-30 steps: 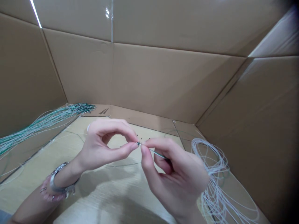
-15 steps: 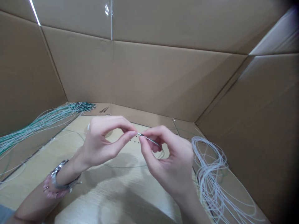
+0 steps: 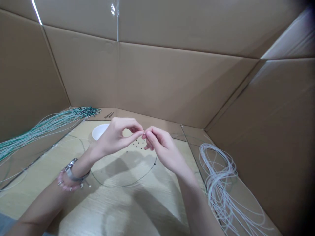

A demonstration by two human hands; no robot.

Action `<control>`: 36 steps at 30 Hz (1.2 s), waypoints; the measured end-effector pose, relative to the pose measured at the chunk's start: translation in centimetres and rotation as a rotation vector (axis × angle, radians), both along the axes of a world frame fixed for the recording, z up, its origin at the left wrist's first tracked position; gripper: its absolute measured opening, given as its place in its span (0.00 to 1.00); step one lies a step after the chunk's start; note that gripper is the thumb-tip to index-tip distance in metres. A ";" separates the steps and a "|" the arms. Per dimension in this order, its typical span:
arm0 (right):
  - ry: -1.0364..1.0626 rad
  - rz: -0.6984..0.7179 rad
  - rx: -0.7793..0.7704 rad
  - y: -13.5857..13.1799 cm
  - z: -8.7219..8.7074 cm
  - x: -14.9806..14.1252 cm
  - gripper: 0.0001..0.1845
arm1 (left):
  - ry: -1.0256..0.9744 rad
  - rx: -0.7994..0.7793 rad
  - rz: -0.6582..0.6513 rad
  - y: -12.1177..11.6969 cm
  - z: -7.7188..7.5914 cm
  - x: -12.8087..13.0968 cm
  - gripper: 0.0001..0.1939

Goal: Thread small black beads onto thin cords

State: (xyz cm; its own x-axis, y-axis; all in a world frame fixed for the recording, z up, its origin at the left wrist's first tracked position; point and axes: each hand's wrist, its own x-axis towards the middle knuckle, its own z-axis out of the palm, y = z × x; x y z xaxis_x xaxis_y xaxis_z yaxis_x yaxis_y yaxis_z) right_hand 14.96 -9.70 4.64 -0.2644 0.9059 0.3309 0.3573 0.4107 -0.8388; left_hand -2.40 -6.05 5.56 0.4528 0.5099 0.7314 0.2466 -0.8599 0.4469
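**Q:** What encloses the work area?

**A:** A tan corrugated cardboard box point(image 3: 172, 85) surrounds a pale wooden board point(image 3: 44, 170). All positions below are given relative to this board.

**Q:** What lies beside the board?

**A:** Off its left edge, a bundle of green-and-white wires point(image 3: 49, 126) fans out. Off its right edge, a coil of white wire point(image 3: 219, 183) lies in loose loops. Just beyond its far edge are two small dark pieces point(image 3: 109, 114), too small to identify.

**Q:** What lies on the board?

**A:** A white bowl point(image 3: 99, 131) sits near the far edge. A thin dark wire point(image 3: 123, 185) curves across the middle. Small dark specks point(image 3: 139, 144) cluster at the centre; their type cannot be determined.

**Q:** What is the state of the hands?

**A:** The left hand point(image 3: 115, 136) and right hand point(image 3: 159, 144) are raised over the centre of the board, directly above the specks. Neither hand is spread. Each is curled into a pinch, and the fingertips point(image 3: 144, 133) of the two hands meet. Any item between them is hidden, so its presence cannot be confirmed. The thin dark wire lies below the hands, not touching them.

**Q:** Is anything worn?

**A:** The left wrist carries a metal band point(image 3: 71, 168) and a pink beaded bracelet point(image 3: 64, 183).
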 end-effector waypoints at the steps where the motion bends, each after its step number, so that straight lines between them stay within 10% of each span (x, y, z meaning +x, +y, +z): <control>1: 0.043 -0.014 -0.011 0.5 -0.3 0.0 0.16 | 0.036 -0.061 -0.008 0.7 -0.4 0.0 0.08; 6: 0.193 -0.140 -0.004 1.6 -0.5 1.2 0.14 | 0.741 -0.351 0.052 5.3 -4.8 -0.2 0.15; 13: 0.294 -0.174 0.000 1.4 0.9 2.2 0.13 | 0.937 -0.358 0.158 7.4 -10.7 0.9 0.12; 25: 0.368 -0.179 0.010 1.2 1.4 2.9 0.13 | 0.970 -0.393 0.130 8.3 -11.0 1.3 0.04; 36: 0.443 -0.174 0.005 1.2 1.8 3.9 0.11 | 0.904 -0.367 0.533 20.2 -8.4 5.2 0.17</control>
